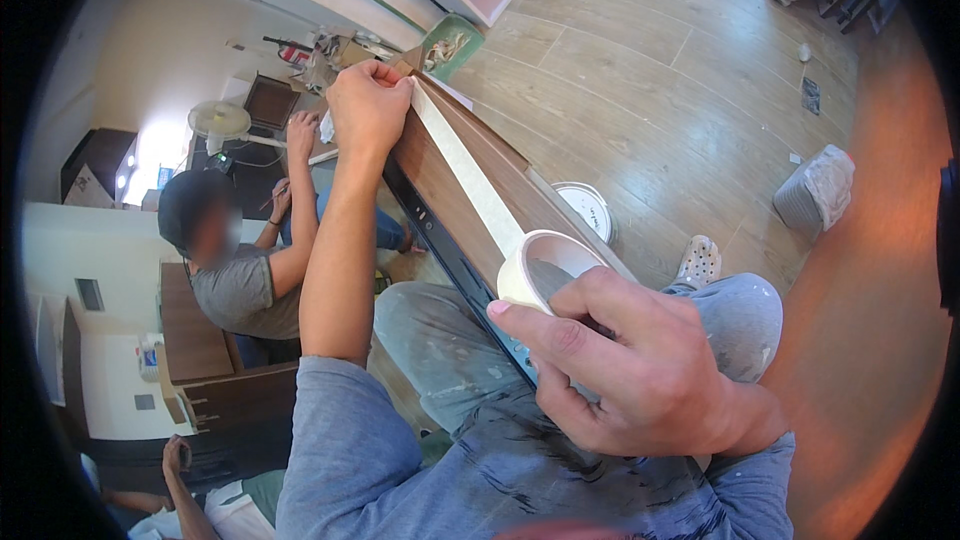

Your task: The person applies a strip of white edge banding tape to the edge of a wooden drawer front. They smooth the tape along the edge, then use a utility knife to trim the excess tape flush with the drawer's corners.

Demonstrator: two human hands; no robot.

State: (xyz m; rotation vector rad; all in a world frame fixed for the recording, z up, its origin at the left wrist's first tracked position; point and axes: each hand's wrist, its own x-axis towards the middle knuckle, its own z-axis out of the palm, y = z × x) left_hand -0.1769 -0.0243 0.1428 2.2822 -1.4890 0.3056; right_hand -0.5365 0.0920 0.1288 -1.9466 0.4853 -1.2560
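My right hand (640, 365) grips a roll of cream masking tape (516, 285), its fingers reaching into the ring. A pulled-out tape strip (462, 168) runs from the roll to my left hand (370, 112). The left fingers are pinched on the strip's far end, at the far end of a long wooden panel (485, 148). The strip stretches along the panel's brown face; whether it is stuck down all the way I cannot tell. A black metal rail (432, 232) lies along the panel's left edge. The panel rests across my lap.
A white bucket (588, 212) stands right of the panel. Farther right is a plastic-wrapped stack (815, 188). A green tray (452, 44) sits beyond the panel's end. At left, a co-worker in a grey shirt (240, 295) sits close by; another person's arm (190, 500) shows lower left.
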